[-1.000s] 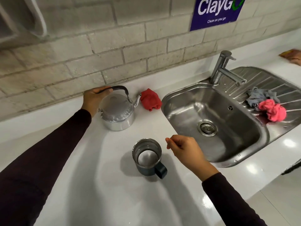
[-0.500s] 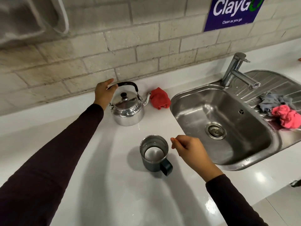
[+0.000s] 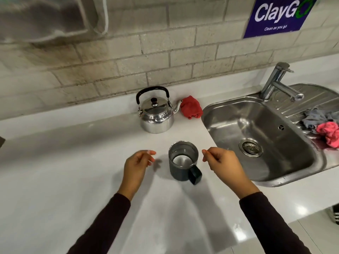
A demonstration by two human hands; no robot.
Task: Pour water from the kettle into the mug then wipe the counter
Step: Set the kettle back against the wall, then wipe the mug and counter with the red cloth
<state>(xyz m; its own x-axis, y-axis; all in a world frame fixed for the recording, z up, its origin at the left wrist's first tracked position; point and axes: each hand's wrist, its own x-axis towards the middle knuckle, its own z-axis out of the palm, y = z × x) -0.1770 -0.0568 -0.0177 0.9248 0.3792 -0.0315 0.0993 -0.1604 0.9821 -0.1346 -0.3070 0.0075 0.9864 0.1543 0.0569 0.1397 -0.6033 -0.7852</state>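
Observation:
A shiny steel kettle with a black handle stands upright near the wall, spout pointing right. In front of it sits a dark mug with a steel inside and its handle turned toward me; something pale shows at its bottom. My left hand hovers just left of the mug, fingers loosely curled and apart, holding nothing. My right hand hovers just right of the mug, fingers curled, nothing in it. A red cloth lies bunched beside the kettle's spout. Both hands are apart from the mug.
A steel sink with a tap fills the right side. Grey and pink cloths lie on its drainer. The white counter stretches left and toward me. A brick wall with a blue sign runs behind.
My left hand has let go of the kettle's handle and come back to the left side of the mug. The kettle stands where it was. My right hand barely moved.

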